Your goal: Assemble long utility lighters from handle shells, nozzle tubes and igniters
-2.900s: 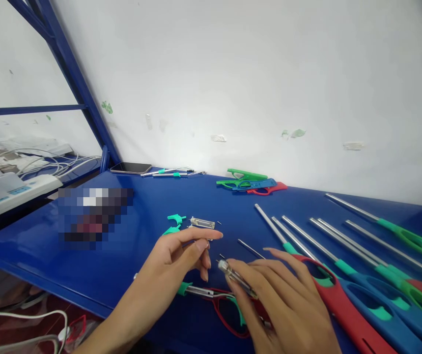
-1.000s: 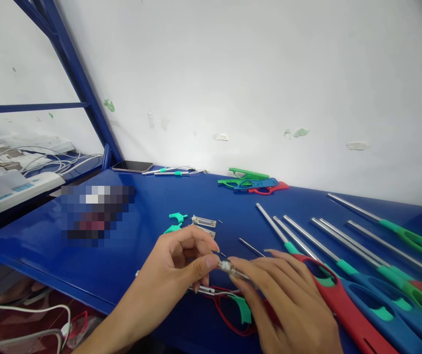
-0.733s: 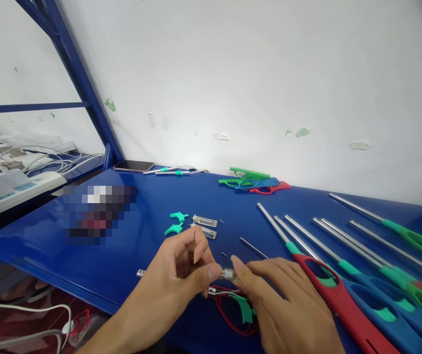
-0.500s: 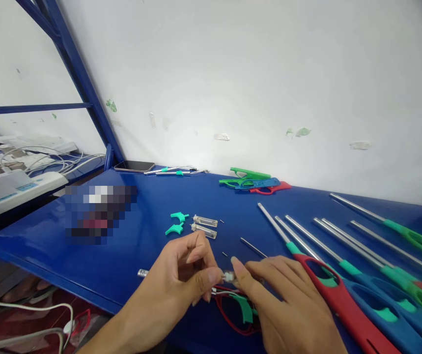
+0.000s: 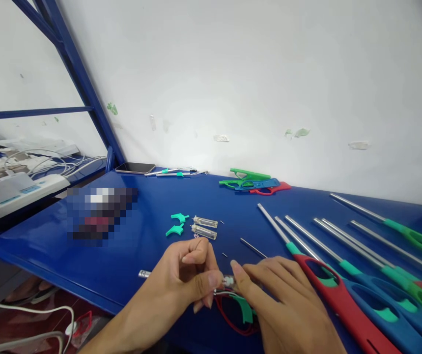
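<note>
Thumb and fingers of my left hand (image 5: 183, 278) are pinched at the white valve end of a small clear lighter fuel tank (image 5: 229, 281); what they grip there is too small to make out. My right hand (image 5: 288, 300) is closed on the body of this tank and hides most of it. Below both hands lies a red lighter handle shell (image 5: 225, 317) with a teal trigger (image 5: 246, 310) in it. A metal tube (image 5: 144, 274) sticks out left of my left wrist. Beyond my fingers are two clear fuel tanks (image 5: 205, 231) and two teal triggers (image 5: 176, 230).
Several long-tubed lighters (image 5: 347, 295) fill the right side. Coloured handle shells (image 5: 255, 183), metal tubes with wires (image 5: 176, 173) and a phone (image 5: 135, 168) lie along the wall. A thin rod (image 5: 253, 247) and tiny pins (image 5: 224, 255) lie mid-table. A pixelated object (image 5: 102, 211) is at left.
My hands stay nearly in place at the fuel tank. The left fingers have curled slightly, and a small reddish loop now shows above them. The view has shifted slightly.
</note>
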Tool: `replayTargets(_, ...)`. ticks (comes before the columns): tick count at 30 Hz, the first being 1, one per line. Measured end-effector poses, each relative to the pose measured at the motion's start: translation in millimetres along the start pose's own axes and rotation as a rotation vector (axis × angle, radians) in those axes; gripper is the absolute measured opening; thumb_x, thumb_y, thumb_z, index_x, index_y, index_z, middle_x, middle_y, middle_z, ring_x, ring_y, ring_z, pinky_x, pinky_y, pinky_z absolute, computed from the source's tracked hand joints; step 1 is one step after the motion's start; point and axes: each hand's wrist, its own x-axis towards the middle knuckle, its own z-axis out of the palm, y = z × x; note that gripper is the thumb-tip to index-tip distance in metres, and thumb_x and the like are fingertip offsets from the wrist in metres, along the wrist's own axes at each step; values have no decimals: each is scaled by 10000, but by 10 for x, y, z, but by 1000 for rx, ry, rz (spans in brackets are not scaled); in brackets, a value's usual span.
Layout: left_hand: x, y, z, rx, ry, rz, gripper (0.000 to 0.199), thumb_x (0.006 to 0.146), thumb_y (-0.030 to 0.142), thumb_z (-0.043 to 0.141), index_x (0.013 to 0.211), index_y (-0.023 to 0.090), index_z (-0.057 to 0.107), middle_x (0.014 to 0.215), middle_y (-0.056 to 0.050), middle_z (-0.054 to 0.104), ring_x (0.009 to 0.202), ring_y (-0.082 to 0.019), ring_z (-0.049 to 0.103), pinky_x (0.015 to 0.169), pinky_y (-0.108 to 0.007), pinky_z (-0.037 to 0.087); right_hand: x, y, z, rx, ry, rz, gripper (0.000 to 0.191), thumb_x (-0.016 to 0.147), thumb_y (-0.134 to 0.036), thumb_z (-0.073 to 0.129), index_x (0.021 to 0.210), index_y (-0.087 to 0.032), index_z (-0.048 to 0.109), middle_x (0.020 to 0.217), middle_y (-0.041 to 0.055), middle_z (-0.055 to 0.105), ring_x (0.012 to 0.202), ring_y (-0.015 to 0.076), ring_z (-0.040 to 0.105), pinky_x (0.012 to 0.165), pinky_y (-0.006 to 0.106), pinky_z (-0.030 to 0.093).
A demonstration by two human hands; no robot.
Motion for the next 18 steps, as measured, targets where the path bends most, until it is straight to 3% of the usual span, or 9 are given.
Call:
replayTargets(4, 10, 55, 26, 44, 3, -35, 468, 871, 432, 870, 769, 212, 469, 680, 65, 526, 572, -81, 435, 529, -190, 389, 12, 19, -71, 14, 3, 30, 305, 1108, -133, 444, 1152, -227, 730, 907, -23, 781, 788, 128, 708, 875, 312, 480)
replayTargets(6, -5, 75, 50, 63, 13, -50, 396, 893, 430, 847, 838, 226, 511, 702, 68, 552, 570, -91, 454, 530, -200, 401, 22, 71, -166, 35, -47, 52, 261, 1123, -193, 462, 1116, -267, 712, 941, -73, 803, 820, 91, 756, 915, 261, 504)
replayTargets(8, -28, 53, 71, 172, 53, -24, 273, 966, 423, 766, 907, 244, 568, 742, 60, 583, 608, -105, 496, 562, -211, 416, -5, 152, -278, 12, -46, 165, 201, 1126, -271, 498, 1092, -288, 696, 961, -95, 814, 828, 68, 778, 883, 191, 540)
replayTargets(12, -36, -141, 107, 676, 81, 169, 170, 1071, 367, 615, 973, 279, 723, 927, 9, 696, 844, -164, 625, 772, -271, 495, -214, 301, -438, -25, -51, 326, 168, 1091, -334, 568, 1180, -269, 694, 989, -53, 829, 813, 88, 809, 705, 108, 590)
replayTargets(15, 3, -310, 148, 947, 21, 365, 193, 1068, 244, 590, 1146, 277, 763, 1090, -30, 731, 1000, -224, 639, 953, -385, 513, -407, 300, -476, -60, -136, 373, 222, 1096, -354, 533, 1240, -295, 691, 1074, -41, 825, 950, 121, 814, 762, 133, 610)
replayTargets(18, 46, -412, 200, 1046, -10, 436, 214, 1062, 173, 574, 1129, 252, 761, 1101, -32, 719, 992, -232, 609, 957, -431, 523, -500, 226, -478, -68, -207, 435, 243, 1110, -368, 493, 1237, -319, 696, 1100, -33, 800, 1023, 139, 782, 853, 190, 607)
